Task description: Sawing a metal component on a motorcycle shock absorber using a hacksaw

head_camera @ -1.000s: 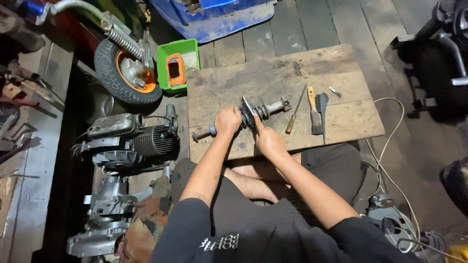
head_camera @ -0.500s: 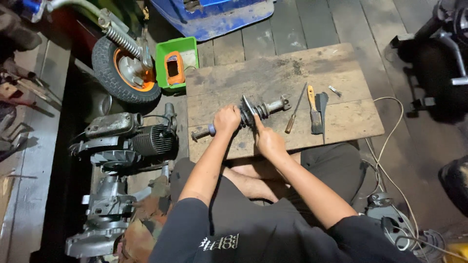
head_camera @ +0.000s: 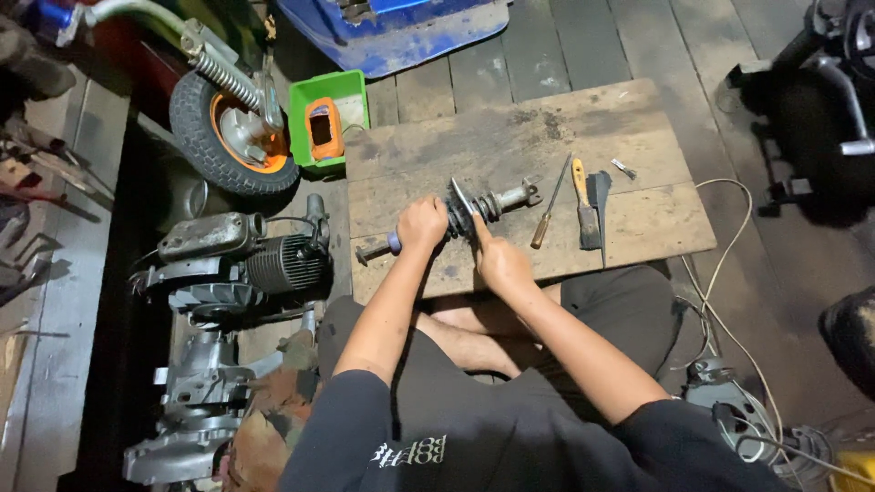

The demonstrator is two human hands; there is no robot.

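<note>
The left hand is closed around the shaft on the board, while the right hand grips its disc, a screwdriver just beside.

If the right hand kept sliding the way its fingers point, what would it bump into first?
The right hand points up and left, fingers on the metal disc of the shock absorber. So it would likely meet that disc at once, with bare wooden board beyond.

Stained wooden worktop on plank floor, bearing metal shaft assembly, screwdriver, yellow-handled brush, dark blade, small bolt.
</note>
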